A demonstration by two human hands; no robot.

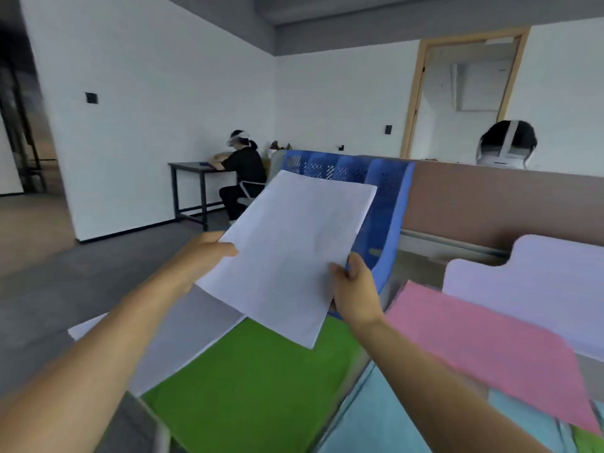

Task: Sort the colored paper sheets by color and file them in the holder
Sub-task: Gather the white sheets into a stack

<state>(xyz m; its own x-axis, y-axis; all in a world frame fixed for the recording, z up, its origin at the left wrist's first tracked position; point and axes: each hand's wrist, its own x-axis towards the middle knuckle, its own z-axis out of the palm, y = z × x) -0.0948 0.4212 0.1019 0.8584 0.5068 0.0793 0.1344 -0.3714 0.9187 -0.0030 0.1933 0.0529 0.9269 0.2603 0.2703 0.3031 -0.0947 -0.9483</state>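
Both hands hold up a stack of white sheets (291,253) in front of the blue slotted file holder (385,204). My left hand (206,256) pinches the stack's left edge, thumb on top. My right hand (354,289) grips its lower right corner. The stack's far edge lies just before the holder's slots and hides the holder's lower left part. Below on the desk lie a green sheet pile (248,384), another white pile (183,335) at the left, a pink sheet (490,351) at the right and light blue sheets (385,416) near the bottom.
A brown partition (510,204) runs behind the desk at the right. A pale lilac chair back (536,279) stands at the right. One person sits at a dark table (192,168) by the far wall; another person's head shows behind the partition.
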